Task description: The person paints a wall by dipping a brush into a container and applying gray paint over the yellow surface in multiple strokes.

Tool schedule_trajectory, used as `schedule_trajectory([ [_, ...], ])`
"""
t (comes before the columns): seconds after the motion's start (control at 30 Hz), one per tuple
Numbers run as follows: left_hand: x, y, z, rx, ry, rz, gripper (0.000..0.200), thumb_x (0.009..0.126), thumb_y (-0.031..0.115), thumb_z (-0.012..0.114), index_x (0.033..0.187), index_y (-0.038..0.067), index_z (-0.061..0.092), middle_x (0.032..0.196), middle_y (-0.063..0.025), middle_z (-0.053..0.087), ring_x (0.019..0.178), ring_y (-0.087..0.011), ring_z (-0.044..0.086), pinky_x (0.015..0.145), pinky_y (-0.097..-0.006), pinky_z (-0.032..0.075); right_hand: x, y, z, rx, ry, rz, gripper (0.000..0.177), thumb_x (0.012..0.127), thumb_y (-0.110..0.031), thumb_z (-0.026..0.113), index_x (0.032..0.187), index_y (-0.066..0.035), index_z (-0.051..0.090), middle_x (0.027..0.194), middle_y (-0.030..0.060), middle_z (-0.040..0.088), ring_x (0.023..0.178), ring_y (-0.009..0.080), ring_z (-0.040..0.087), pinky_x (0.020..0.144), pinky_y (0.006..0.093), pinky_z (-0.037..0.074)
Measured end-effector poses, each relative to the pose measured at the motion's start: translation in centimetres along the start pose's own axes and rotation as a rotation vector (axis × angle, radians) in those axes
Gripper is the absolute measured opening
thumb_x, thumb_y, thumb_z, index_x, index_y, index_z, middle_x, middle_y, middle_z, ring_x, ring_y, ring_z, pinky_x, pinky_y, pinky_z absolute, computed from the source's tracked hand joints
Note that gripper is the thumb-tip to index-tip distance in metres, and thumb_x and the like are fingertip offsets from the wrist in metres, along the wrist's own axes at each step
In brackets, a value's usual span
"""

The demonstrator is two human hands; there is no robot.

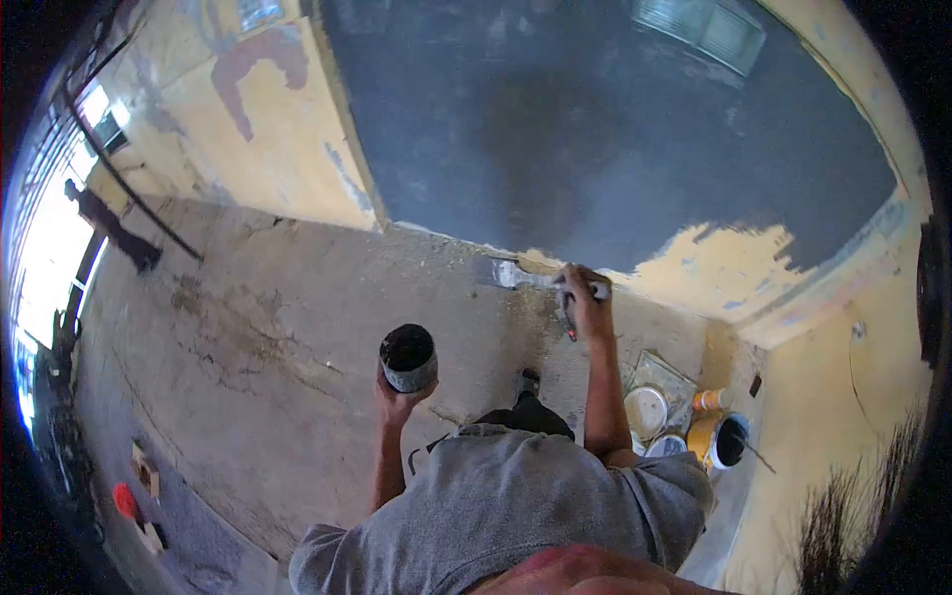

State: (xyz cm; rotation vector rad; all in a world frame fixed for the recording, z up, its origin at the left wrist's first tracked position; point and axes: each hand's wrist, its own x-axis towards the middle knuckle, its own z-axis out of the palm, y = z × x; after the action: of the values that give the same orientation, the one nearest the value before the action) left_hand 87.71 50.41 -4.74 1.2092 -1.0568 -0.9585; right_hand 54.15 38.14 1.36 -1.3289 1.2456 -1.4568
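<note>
My left hand (399, 399) is wrapped round a paint pot (412, 375) with a grey outside and dark paint inside, held over the floor. In my right hand (587, 302) is a paintbrush (531, 277), its handle gripped in the closed fingers and its dark bristles pointing left. The bristles overlap the foot of the wall in this view. Dark grey paint covers most of the wall (615, 149) before me. A pale yellow patch (709, 268) shows low on its right part.
Paint buckets stand at the right: an orange one (701, 436) with dark contents and a white one (647, 412). A bare concrete floor (248, 327) stretches left. Another person (114, 228) stands by the bright opening at far left. A red object (126, 501) lies lower left.
</note>
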Motion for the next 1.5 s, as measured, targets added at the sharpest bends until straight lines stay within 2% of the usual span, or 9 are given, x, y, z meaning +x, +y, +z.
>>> schedule_trajectory([
  [0.27, -0.3, -5.0, 4.0, -0.010, -0.359, -0.026, 0.079, 0.052, 0.022, 0.089, 0.119, 0.003, 0.051, 0.110, -0.0109, 0.061, 0.102, -0.0220, 0.058, 0.088, -0.0368, 0.046, -7.5, -13.7, -8.4, -0.148, 0.132, -0.087, 0.031, 0.089, -0.033, 0.061, 0.080, -0.004, 0.069, 0.059, -0.0014, 0.058, 0.047, 0.0070, 0.048, 0.044, 0.0224, 0.037],
  [0.4, -0.2, -8.4, 5.8, 0.164, -0.517, 0.102, 0.083, 0.049, 0.025, 0.090, 0.119, 0.003, 0.050, 0.108, -0.0145, 0.061, 0.101, -0.0266, 0.059, 0.088, -0.0393, 0.047, -10.8, -11.6, -10.9, -0.157, 0.310, 0.092, 0.019, 0.084, -0.022, 0.067, 0.075, -0.006, 0.069, 0.065, -0.0017, 0.062, 0.051, 0.0064, 0.051, 0.045, 0.0243, 0.039],
  [0.8, -3.7, -6.1, 8.8, 0.290, -0.649, 0.049, 0.090, 0.049, 0.028, 0.087, 0.126, 0.003, 0.048, 0.118, -0.0177, 0.056, 0.112, -0.0333, 0.054, 0.095, -0.0411, 0.044, -11.3, -9.0, -5.9, -0.165, 0.016, 0.258, 0.031, 0.085, -0.030, 0.067, 0.070, -0.003, 0.066, 0.057, 0.0017, 0.059, 0.040, 0.0087, 0.047, 0.038, 0.0265, 0.037],
  [0.93, -3.1, -7.2, 8.3, 0.266, -0.599, 0.085, 0.089, 0.048, 0.028, 0.088, 0.125, 0.003, 0.048, 0.116, -0.0166, 0.057, 0.110, -0.0319, 0.054, 0.095, -0.0401, 0.043, -9.6, -7.3, -4.9, -0.418, -0.208, 0.422, 0.025, 0.088, -0.030, 0.063, 0.089, -0.006, 0.068, 0.073, 0.0042, 0.064, 0.063, 0.0142, 0.060, 0.060, 0.0298, 0.049],
  [0.97, -2.9, -7.9, 8.5, 0.199, -0.588, 0.085, 0.090, 0.048, 0.027, 0.088, 0.124, 0.003, 0.048, 0.115, -0.0159, 0.058, 0.110, -0.0304, 0.054, 0.095, -0.0394, 0.043, -9.0, -3.9, -5.8, -0.573, -0.299, 0.095, 0.023, 0.090, -0.028, 0.058, 0.105, -0.014, 0.067, 0.097, 0.0073, 0.066, 0.092, 0.0216, 0.060, 0.085, 0.0357, 0.045],
  [1.0, -2.7, -5.5, 8.7, 0.164, -0.574, 0.024, 0.090, 0.047, 0.023, 0.088, 0.124, 0.002, 0.047, 0.114, -0.0142, 0.058, 0.110, -0.0270, 0.054, 0.095, -0.0382, 0.042, -9.0, -6.5, -4.0, -0.742, -0.351, 0.187, 0.025, 0.091, -0.027, 0.055, 0.114, -0.022, 0.064, 0.112, 0.0077, 0.062, 0.107, 0.0279, 0.053, 0.096, 0.0393, 0.037],
  [1.1, -1.0, -7.2, 8.8, -0.009, -0.543, 0.087, 0.086, 0.050, 0.017, 0.087, 0.124, 0.001, 0.046, 0.114, -0.0116, 0.057, 0.109, -0.0233, 0.053, 0.093, -0.0365, 0.042, -6.2, -8.6, -0.5, -0.421, -0.272, 0.278, 0.038, 0.089, -0.036, 0.059, 0.105, -0.002, 0.064, 0.095, 0.0059, 0.065, 0.088, 0.0151, 0.056, 0.085, 0.0307, 0.043],
  [1.2, 0.7, -5.7, 9.3, -0.153, -0.486, 0.137, 0.077, 0.056, 0.011, 0.084, 0.122, 0.000, 0.047, 0.115, -0.0122, 0.057, 0.105, -0.0226, 0.055, 0.091, -0.0361, 0.044, -3.6, -6.7, 1.8, -0.141, -0.289, 0.258, 0.032, 0.082, -0.041, 0.067, 0.077, -0.010, 0.068, 0.063, -0.0008, 0.057, 0.051, 0.0061, 0.046, 0.047, 0.0229, 0.034],
  [1.5, 3.4, -2.7, 6.9, -0.112, -0.371, 0.154, 0.068, 0.059, 0.016, 0.084, 0.118, 0.002, 0.052, 0.107, -0.0095, 0.061, 0.095, -0.0206, 0.058, 0.083, -0.0333, 0.047, -0.7, -5.2, 6.0, 0.061, -0.386, 0.519, 0.031, 0.082, -0.040, 0.069, 0.075, -0.009, 0.066, 0.051, -0.0071, 0.040, 0.041, 0.0039, 0.029, 0.040, 0.0226, 0.020],
])
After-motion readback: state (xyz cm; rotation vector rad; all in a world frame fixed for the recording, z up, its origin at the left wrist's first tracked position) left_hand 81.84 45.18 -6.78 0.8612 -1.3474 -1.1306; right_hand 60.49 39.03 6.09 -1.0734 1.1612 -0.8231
